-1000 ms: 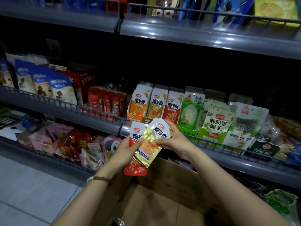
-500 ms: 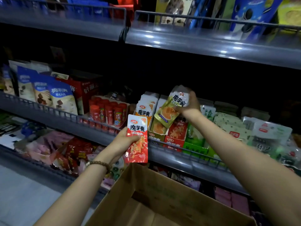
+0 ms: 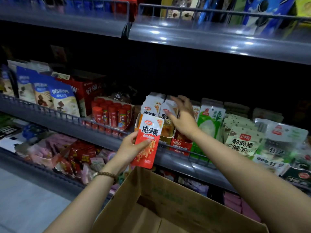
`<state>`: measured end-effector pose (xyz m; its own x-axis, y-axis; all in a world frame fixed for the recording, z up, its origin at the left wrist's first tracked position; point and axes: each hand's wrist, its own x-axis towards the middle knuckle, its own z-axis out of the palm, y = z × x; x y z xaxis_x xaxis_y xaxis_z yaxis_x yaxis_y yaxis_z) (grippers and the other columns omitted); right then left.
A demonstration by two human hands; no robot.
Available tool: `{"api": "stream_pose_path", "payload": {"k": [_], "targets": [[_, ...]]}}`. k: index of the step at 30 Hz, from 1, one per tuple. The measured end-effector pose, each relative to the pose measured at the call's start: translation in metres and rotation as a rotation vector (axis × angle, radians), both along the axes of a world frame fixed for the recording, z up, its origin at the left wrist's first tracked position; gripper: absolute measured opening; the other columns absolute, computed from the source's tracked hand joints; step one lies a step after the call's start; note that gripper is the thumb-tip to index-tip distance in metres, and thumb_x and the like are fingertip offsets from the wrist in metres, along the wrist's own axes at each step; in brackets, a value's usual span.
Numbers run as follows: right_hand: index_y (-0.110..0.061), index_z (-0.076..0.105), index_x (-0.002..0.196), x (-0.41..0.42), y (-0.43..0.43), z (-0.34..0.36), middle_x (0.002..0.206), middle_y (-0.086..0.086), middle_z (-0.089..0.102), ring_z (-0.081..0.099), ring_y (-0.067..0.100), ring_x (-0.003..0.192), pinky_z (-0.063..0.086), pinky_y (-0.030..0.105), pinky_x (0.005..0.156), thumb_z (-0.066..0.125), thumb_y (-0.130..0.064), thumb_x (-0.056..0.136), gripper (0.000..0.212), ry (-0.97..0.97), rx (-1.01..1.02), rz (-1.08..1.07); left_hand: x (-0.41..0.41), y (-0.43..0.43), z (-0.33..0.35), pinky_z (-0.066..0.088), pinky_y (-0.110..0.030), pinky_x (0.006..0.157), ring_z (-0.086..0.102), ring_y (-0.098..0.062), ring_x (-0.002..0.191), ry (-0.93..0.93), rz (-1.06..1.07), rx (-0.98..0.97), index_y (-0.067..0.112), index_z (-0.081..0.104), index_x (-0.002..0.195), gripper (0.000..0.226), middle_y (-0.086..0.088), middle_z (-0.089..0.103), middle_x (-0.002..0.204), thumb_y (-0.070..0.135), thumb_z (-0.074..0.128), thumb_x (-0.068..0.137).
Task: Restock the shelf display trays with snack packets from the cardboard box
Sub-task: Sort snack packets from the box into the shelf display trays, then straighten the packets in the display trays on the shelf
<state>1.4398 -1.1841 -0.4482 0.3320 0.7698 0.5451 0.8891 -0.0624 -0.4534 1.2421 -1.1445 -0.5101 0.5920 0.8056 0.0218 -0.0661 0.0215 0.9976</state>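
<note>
Right now the left grip (image 3: 133, 147) pinches a red snack packet (image 3: 149, 140) by its lower half, thumb across the front and fingers behind. The packet stands upright with its label forward, rising above and just beyond that grip. The right grip (image 3: 182, 118) is spread wide and has hold of nothing. It hovers up and to the right of the left grip, at the tops of the standing packets (image 3: 154, 105); whether its fingertips touch them I cannot tell. The cardboard box (image 3: 168, 207) sits open below both grips.

The step in hand looks to be seating the red packet in the red display tray (image 3: 180, 146), which lies directly under the right grip's wrist. To do it well, I would have the right grip press that tray's row back to open a slot at the front. The left grip should then carry the packet rightward and over the wire rail (image 3: 198, 156) just beneath the tray. The pouch looks limp and slick, so it should keep hold low and lead with the bottom edge. It should let go only once the packet leans against its neighbours. A loose release may let the packet fold forward over the rail.
</note>
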Motion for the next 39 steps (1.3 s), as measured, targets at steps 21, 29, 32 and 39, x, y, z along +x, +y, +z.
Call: {"api": "stream_pose_path", "payload": {"k": [21, 29, 32, 39], "targets": [[-0.003, 0.047, 0.127, 0.073, -0.028, 0.035, 0.129, 0.013, 0.056, 0.055, 0.028, 0.116, 0.048, 0.035, 0.093, 0.067, -0.003, 0.083, 0.048, 0.43, 0.084, -0.213, 0.018, -0.015, -0.024, 0.054, -0.033, 0.081, 0.064, -0.018, 0.096, -0.068, 0.163, 0.159, 0.019, 0.05, 0.114, 0.028, -0.004, 0.066, 0.099, 0.018, 0.062, 0.089], [-0.025, 0.046, 0.138, 0.065, -0.029, -0.013, 0.14, 0.004, 0.045, 0.043, 0.026, 0.128, 0.037, 0.033, 0.104, 0.072, -0.018, 0.081, 0.063, 0.026, -0.167, -0.225, -0.013, -0.03, -0.06, 0.049, -0.013, 0.074, 0.062, -0.002, 0.084, 0.079, 0.118, 0.255, 0.015, 0.049, 0.117, 0.033, 0.0, 0.065, 0.096, 0.004, 0.06, 0.088], [-0.022, 0.047, 0.137, 0.06, -0.037, -0.017, 0.133, 0.007, 0.042, 0.039, 0.025, 0.126, 0.035, 0.032, 0.104, 0.073, -0.021, 0.08, 0.062, 0.063, -0.033, -0.211, -0.031, -0.039, -0.072, 0.049, -0.012, 0.076, 0.064, -0.008, 0.089, 0.121, 0.091, 0.273, 0.017, 0.051, 0.115, 0.033, -0.002, 0.065, 0.097, 0.003, 0.062, 0.087], [-0.025, 0.047, 0.135, -0.032, -0.088, -0.061, 0.141, -0.003, 0.041, 0.036, 0.01, 0.132, 0.028, 0.024, 0.11, 0.057, -0.026, 0.092, 0.043, 0.397, 0.031, 0.186, -0.098, -0.053, -0.088, 0.035, -0.016, 0.102, 0.04, 0.005, 0.126, 0.501, 0.038, 0.612, 0.038, 0.045, 0.131, 0.051, 0.017, 0.047, 0.135, 0.049, 0.061, 0.084]]}}
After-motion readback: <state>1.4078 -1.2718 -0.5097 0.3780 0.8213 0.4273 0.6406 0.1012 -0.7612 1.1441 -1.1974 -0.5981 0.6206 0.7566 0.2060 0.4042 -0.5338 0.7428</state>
